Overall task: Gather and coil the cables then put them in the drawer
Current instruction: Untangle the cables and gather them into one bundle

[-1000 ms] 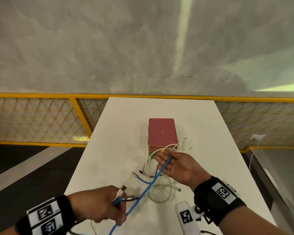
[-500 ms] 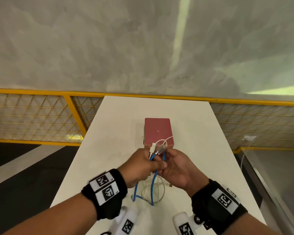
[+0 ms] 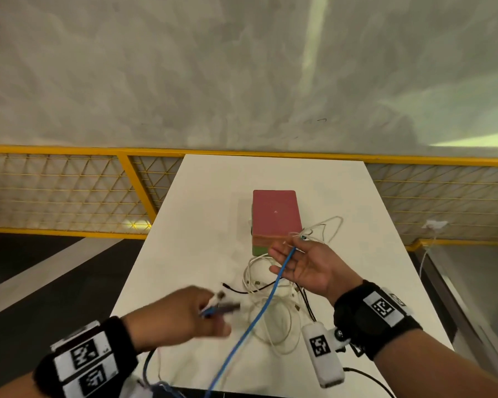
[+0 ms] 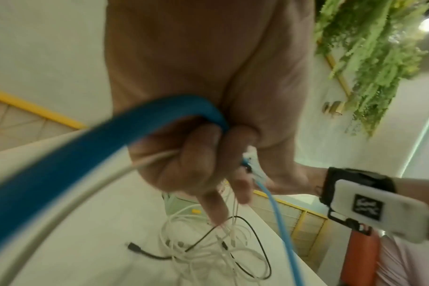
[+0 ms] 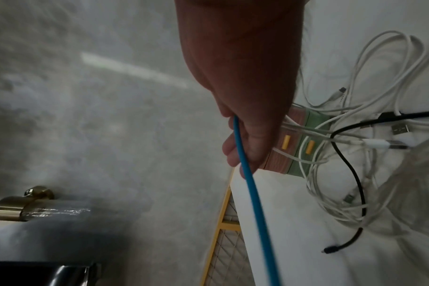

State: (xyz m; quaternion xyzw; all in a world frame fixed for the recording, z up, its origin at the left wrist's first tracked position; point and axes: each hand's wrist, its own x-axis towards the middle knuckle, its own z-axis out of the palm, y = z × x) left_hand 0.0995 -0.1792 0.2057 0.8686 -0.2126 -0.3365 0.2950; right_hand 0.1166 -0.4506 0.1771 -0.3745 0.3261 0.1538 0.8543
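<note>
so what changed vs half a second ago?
The left hand pulled back toward the body from the right hand, still gripping the blue cable and drawing out a new length. The right hand kept its held turns. Drawer box and loose cables unmoved.

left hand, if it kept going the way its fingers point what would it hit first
Probably the cable tangle on the table: the left hand, gripping the blue cable, points right, toward it. Depth is unclear; it may pass above.

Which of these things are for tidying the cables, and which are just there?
For the job:
- blue cable
- white cables
- black cable
- drawer box
- left hand
- right hand

Just there:
- table
- yellow railing
- hanging plant
</note>
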